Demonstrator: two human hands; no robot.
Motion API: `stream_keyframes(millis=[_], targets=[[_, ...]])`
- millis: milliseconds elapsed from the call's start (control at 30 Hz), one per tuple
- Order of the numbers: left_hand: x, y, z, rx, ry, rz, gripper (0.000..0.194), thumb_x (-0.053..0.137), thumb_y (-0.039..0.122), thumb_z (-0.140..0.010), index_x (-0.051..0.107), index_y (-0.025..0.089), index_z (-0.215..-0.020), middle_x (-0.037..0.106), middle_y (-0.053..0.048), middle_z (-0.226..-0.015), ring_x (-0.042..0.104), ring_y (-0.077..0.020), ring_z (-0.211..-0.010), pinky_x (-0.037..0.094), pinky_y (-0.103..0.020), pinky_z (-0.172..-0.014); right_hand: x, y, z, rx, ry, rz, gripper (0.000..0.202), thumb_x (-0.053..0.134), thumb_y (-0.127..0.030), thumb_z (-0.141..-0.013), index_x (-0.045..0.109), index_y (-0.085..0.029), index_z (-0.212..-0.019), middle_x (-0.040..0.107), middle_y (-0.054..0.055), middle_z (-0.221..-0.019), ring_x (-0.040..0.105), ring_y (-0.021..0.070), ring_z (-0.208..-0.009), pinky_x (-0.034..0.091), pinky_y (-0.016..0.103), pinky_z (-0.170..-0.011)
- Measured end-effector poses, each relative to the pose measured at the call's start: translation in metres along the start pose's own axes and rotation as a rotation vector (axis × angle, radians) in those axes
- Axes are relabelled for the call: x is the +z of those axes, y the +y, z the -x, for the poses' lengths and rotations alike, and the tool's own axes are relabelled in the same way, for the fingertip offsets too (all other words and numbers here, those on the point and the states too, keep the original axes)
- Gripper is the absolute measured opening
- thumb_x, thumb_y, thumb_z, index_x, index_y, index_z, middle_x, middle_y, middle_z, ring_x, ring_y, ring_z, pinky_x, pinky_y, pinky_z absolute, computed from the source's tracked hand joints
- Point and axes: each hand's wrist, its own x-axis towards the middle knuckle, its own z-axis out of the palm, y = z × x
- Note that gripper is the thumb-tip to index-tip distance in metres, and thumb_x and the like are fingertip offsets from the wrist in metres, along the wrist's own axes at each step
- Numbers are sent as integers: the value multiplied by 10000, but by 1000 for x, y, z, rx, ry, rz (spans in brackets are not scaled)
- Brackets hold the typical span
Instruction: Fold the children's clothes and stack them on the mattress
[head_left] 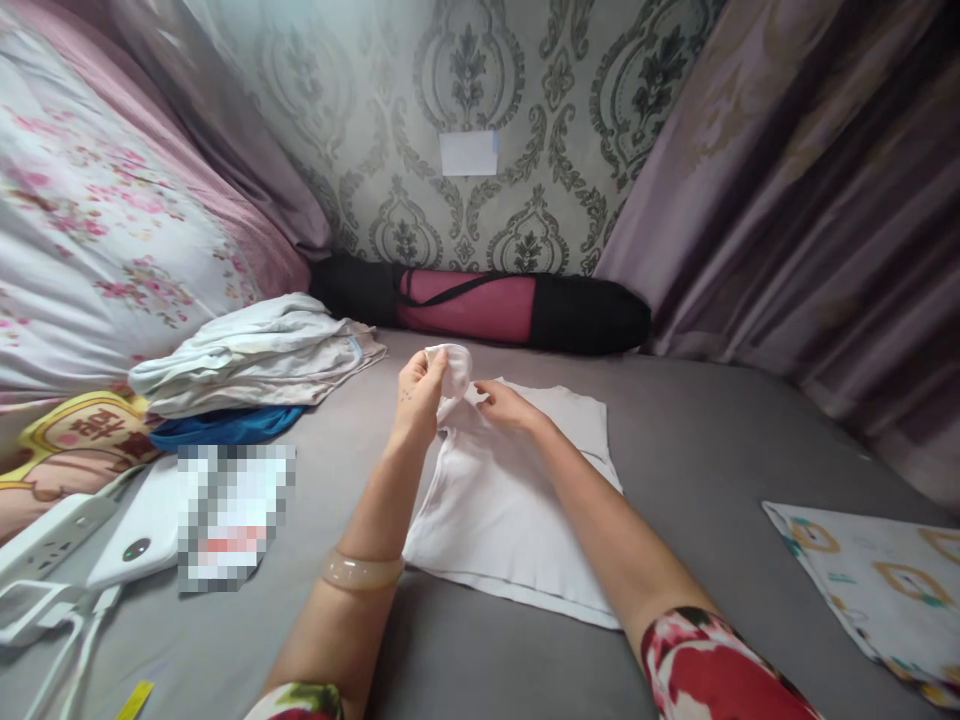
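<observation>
A white shirt (517, 510) lies spread on the grey bed sheet, its lower edge toward me. My left hand (424, 388) is closed on a part of it near the top left, lifting that bit of cloth above the sheet in a loop. Just to the right, my right hand (506, 405) bends its fingers at the same raised part, thumb and forefinger pinching the cloth. Which part of the shirt is lifted, I cannot tell. A pale bangle (361, 571) circles my left forearm.
A black and pink long bag (469, 305) lies along the wall. Folded pale clothes (255, 350) sit at left over a blue cloth (225, 427). Nearer are a power strip (60, 540), a white device (142, 525) and cables. A patterned cloth (877, 590) lies at right.
</observation>
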Motion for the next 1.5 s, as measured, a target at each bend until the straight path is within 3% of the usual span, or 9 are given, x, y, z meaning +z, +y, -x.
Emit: stream_keyframes(millis=[167, 267, 367, 600, 767, 900, 1067, 1300, 1500], targets=[[7, -18, 4, 46, -44, -92, 372, 655, 510, -775, 613, 159, -891, 644, -3, -762, 602, -117, -687, 470, -222, -649, -18, 8, 40, 432, -34, -944, 231, 458, -252, -954, 602, -111, -1065, 702, 140, -1008, 695, 171, -789, 549, 299, -760], [17, -28, 18, 70, -319, -259, 400, 555, 522, -864, 628, 195, -1085, 684, -68, -1084, 620, -195, -1049, 469, -292, -901, -23, 15, 57, 524, -99, -1313, 460, 264, -426, -1011, 581, -99, -1074, 712, 157, -937, 705, 208, -793, 552, 363, -787], [22, -35, 26, 16, -539, -406, 492, 436, 542, -931, 516, 259, -1326, 525, -60, -1415, 401, -205, -1367, 300, -336, -1122, -23, 27, 65, 582, -2, -1543, 618, 149, -529, -989, 582, -112, -1130, 727, 153, -931, 706, 258, -854, 542, 443, -827], [-10, -44, -3, -18, -163, -618, 490, 429, 342, -907, 432, 145, -1356, 527, -147, -1390, 464, -228, -1312, 338, -387, -1097, -23, 47, 66, 656, 84, -1638, 647, 284, -624, -925, 634, -101, -1075, 731, 153, -855, 706, 287, -873, 550, 452, -810], [-26, -50, -5, -119, -296, -1018, 705, 577, 207, -737, 355, 126, -1402, 496, -168, -1359, 512, -252, -1221, 412, -336, -1007, -37, 49, 67, 599, 74, -1597, 243, 533, -234, -828, 628, -118, -1019, 720, 100, -821, 707, 230, -789, 569, 391, -762], [-25, -63, 6, -42, -371, -1315, 786, 662, 356, -735, 338, 121, -1411, 472, -182, -1278, 447, -317, -1248, 384, -391, -1018, -43, 58, 66, 493, 252, -1358, 461, 530, -28, -645, 628, -149, -1079, 712, 40, -821, 682, 162, -721, 560, 293, -720], [-25, -75, 14, 6, -421, -1435, 798, 680, 473, -740, 373, 120, -1387, 469, -176, -1200, 471, -329, -1194, 403, -383, -977, -43, 83, 61, 400, 490, -934, 587, 538, -69, -643, 602, -161, -1219, 708, 28, -875, 655, 140, -694, 544, 262, -694], [-30, -74, 16, 32, -410, -1524, 596, 452, 215, -885, 312, 137, -1460, 504, -180, -1175, 515, -290, -1153, 416, -369, -958, -41, 102, 59, 379, 605, -275, 381, 559, -149, -751, 661, -158, -1119, 722, 78, -988, 661, 204, -945, 487, 352, -920], [-28, -66, 19, -2, -442, -1569, 565, 441, 233, -899, 327, 158, -1448, 525, -167, -1168, 533, -280, -1128, 429, -350, -928, -35, 104, 64, 336, 633, -15, 365, 561, -211, -845, 611, -133, -1198, 691, 133, -1113, 624, 242, -1060, 456, 361, -960]])
